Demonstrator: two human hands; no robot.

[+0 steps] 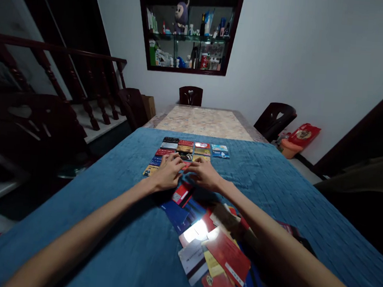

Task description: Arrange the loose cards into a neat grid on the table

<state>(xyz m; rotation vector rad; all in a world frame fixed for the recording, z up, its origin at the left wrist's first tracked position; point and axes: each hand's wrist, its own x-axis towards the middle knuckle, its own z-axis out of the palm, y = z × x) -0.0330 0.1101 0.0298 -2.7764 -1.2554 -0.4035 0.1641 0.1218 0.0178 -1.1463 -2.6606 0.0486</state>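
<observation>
Rows of plastic cards lie on a blue cloth, among them a black card, a blue and white card and a yellow card. A small red card shows between my hands at the near side of the rows. My left hand bends its fingers over its left edge, and my right hand has its fingertips at its right side. Fingers partly hide the card. Nearer me, a loose pile holds another red card, a grey card and several more, partly under my right forearm.
The blue cloth covers the near part of a table with a patterned top. Dark wooden chairs stand around it. A railing runs along the left. A shelf niche is in the far wall.
</observation>
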